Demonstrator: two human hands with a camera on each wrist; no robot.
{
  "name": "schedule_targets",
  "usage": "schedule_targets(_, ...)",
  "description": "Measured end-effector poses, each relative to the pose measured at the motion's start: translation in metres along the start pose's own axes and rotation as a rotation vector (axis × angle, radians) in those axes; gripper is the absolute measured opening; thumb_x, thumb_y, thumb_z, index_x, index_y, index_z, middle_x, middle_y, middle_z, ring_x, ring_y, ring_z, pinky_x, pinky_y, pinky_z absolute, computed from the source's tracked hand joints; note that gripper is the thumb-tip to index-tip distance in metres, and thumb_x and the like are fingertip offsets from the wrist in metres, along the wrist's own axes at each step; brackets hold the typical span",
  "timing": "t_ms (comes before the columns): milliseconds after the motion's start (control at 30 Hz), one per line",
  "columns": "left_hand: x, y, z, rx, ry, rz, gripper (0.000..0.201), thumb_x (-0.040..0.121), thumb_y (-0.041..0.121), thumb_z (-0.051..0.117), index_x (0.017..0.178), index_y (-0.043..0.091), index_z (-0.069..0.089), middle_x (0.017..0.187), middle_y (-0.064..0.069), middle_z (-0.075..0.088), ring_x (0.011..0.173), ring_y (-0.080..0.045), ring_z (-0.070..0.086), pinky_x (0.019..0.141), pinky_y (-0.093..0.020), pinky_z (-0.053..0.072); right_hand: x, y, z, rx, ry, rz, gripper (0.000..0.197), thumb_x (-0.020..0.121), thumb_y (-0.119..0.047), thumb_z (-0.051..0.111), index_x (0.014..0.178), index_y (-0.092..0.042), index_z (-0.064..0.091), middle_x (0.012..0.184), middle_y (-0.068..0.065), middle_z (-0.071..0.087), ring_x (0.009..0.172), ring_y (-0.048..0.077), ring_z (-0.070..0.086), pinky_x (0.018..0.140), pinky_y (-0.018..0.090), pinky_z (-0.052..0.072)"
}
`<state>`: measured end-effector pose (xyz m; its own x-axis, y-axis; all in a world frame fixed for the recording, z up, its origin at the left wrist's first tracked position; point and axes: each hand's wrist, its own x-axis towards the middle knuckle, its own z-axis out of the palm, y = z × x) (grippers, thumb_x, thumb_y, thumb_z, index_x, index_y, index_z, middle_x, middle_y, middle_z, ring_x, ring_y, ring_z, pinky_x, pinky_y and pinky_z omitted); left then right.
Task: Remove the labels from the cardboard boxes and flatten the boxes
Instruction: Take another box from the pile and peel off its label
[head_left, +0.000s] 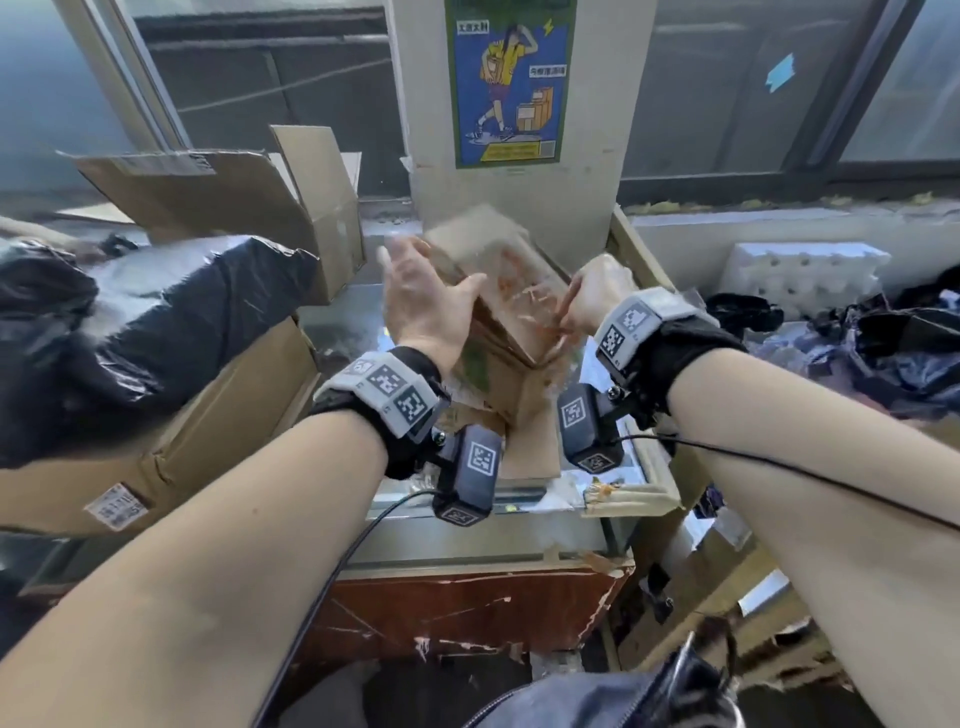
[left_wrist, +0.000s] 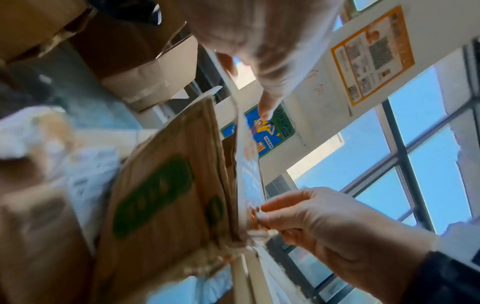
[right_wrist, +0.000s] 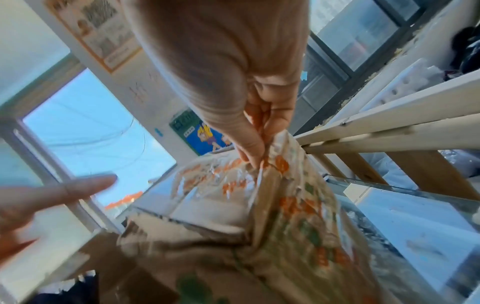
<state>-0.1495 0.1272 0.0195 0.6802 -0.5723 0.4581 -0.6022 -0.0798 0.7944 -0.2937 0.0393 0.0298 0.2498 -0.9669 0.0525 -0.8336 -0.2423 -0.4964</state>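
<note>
Nearest you, at six o'clock, your two forearms are reaching in over a glass-topped counter with a torn red-brown front (head_left: 467, 603). At the centre, your right hand (head_left: 597, 301) is pinching a strip of clear packing tape printed in orange (right_wrist: 281, 164) between thumb and curled fingers, peeling it off the small brown cardboard box with green printing (head_left: 498, 332), which is standing tilted on the counter between your hands. Your left hand (head_left: 431, 306) is spread open, fingers straight; whether its palm is touching the box's left face I cannot tell through the blur.

The box looks light and thin-walled, likely to slide or buckle as you are pulling, so brace it flat across that left face. The tape seems thin, stretchy and apt to tear; grip it close to where it is lifting.

At ten o'clock a larger open cardboard carton (head_left: 249, 192) is sitting behind black plastic bags (head_left: 130, 322). At twelve o'clock, farthest, a blue-and-green poster (head_left: 509, 83) is hanging on a white pillar.
</note>
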Motion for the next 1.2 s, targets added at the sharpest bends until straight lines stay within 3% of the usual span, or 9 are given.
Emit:
schedule_targets(100, 0.013, 0.005, -0.010, 0.222, 0.082, 0.519, 0.069, 0.062, 0.041, 0.082, 0.113, 0.002, 0.053, 0.116, -0.015, 0.053, 0.106, -0.026, 0.049, 0.092, -0.023, 0.034, -0.001, -0.003, 0.002, -0.056, -0.048, -0.150, 0.005, 0.073, -0.002, 0.072, 0.073, -0.008, 0.072, 0.086, 0.009, 0.070, 0.086, 0.026, 0.065, 0.079, 0.034, 0.054)
schedule_targets(167, 0.017, 0.010, -0.006, 0.402, -0.272, 0.713, 0.082, 0.062, 0.052, 0.081, 0.128, 0.013, 0.052, 0.138, -0.012, 0.046, 0.129, -0.028, 0.038, 0.111, -0.033, 0.021, -0.002, -0.007, -0.003, -0.070, -0.069, -0.254, 0.014, 0.074, 0.001, 0.070, 0.070, -0.012, 0.068, 0.083, 0.004, 0.065, 0.083, 0.020, 0.060, 0.075, 0.029, 0.050)
schedule_targets(267, 0.016, 0.013, 0.006, 0.686, -0.728, 0.588, 0.104, 0.058, 0.067, 0.078, 0.146, 0.036, 0.033, 0.160, 0.005, 0.015, 0.148, -0.024, 0.004, 0.115, -0.059, -0.008, -0.005, -0.007, -0.010, -0.076, -0.124, -0.321, 0.015, 0.073, 0.005, 0.067, 0.073, -0.010, 0.066, 0.081, 0.002, 0.060, 0.080, 0.016, 0.055, 0.068, 0.025, 0.043)
schedule_targets(367, 0.023, 0.011, 0.015, 0.841, -0.858, 0.606, 0.116, 0.049, 0.079, 0.072, 0.148, 0.042, 0.023, 0.160, 0.008, 0.010, 0.148, -0.026, 0.000, 0.111, -0.068, -0.008, -0.006, 0.002, -0.012, -0.065, -0.151, -0.357, 0.013, 0.070, 0.006, 0.065, 0.075, -0.007, 0.067, 0.076, 0.001, 0.059, 0.076, 0.016, 0.054, 0.063, 0.021, 0.037)
schedule_targets(467, 0.032, 0.016, 0.021, 0.904, -0.871, 0.702, 0.124, 0.044, 0.079, 0.074, 0.148, 0.044, 0.019, 0.154, 0.003, 0.015, 0.146, -0.023, -0.001, 0.113, -0.066, -0.002, -0.005, 0.009, -0.015, -0.035, -0.153, -0.371, 0.013, 0.071, 0.005, 0.064, 0.073, -0.008, 0.067, 0.074, -0.001, 0.060, 0.074, 0.013, 0.054, 0.057, 0.019, 0.038)
schedule_targets(600, 0.041, 0.022, 0.034, 0.933, -0.981, 0.717, 0.135, 0.041, 0.076, 0.078, 0.151, 0.045, 0.006, 0.161, 0.002, -0.010, 0.146, -0.023, -0.021, 0.114, -0.064, -0.005, 0.001, 0.012, -0.014, 0.012, -0.207, -0.356, 0.018, 0.072, 0.004, 0.067, 0.072, -0.014, 0.065, 0.076, -0.001, 0.061, 0.074, 0.012, 0.055, 0.060, 0.015, 0.041)
schedule_targets(833, 0.034, 0.024, 0.051, 0.931, -0.954, 0.690, 0.129, 0.037, 0.089, 0.066, 0.148, 0.039, 0.023, 0.147, 0.001, 0.031, 0.140, -0.025, 0.017, 0.110, -0.071, -0.001, 0.007, 0.003, -0.007, -0.216, -0.072, -0.183, 0.021, 0.091, -0.030, 0.057, 0.087, -0.010, 0.053, 0.100, 0.013, 0.061, 0.096, 0.032, 0.059, 0.073, 0.034, 0.043)
schedule_targets(1000, 0.028, 0.023, 0.055, 0.904, -0.938, 0.702, 0.131, 0.034, 0.091, 0.063, 0.147, 0.035, 0.027, 0.145, -0.001, 0.033, 0.139, -0.026, 0.018, 0.108, -0.073, -0.002, 0.004, -0.009, -0.009, -0.365, -0.113, -0.083, 0.033, 0.086, -0.011, 0.060, 0.062, -0.013, 0.038, 0.087, 0.010, 0.054, 0.091, 0.033, 0.060, 0.070, 0.034, 0.042)
schedule_targets(1200, 0.032, 0.009, 0.049, 0.840, -0.929, 0.654, 0.131, 0.036, 0.089, 0.066, 0.149, 0.038, 0.022, 0.148, 0.000, 0.029, 0.142, -0.026, 0.013, 0.108, -0.072, -0.005, 0.012, -0.005, -0.008, -0.201, -0.156, -0.070, 0.011, 0.074, -0.011, 0.067, 0.065, -0.014, 0.062, 0.079, 0.009, 0.065, 0.080, 0.029, 0.065, 0.074, 0.037, 0.055)
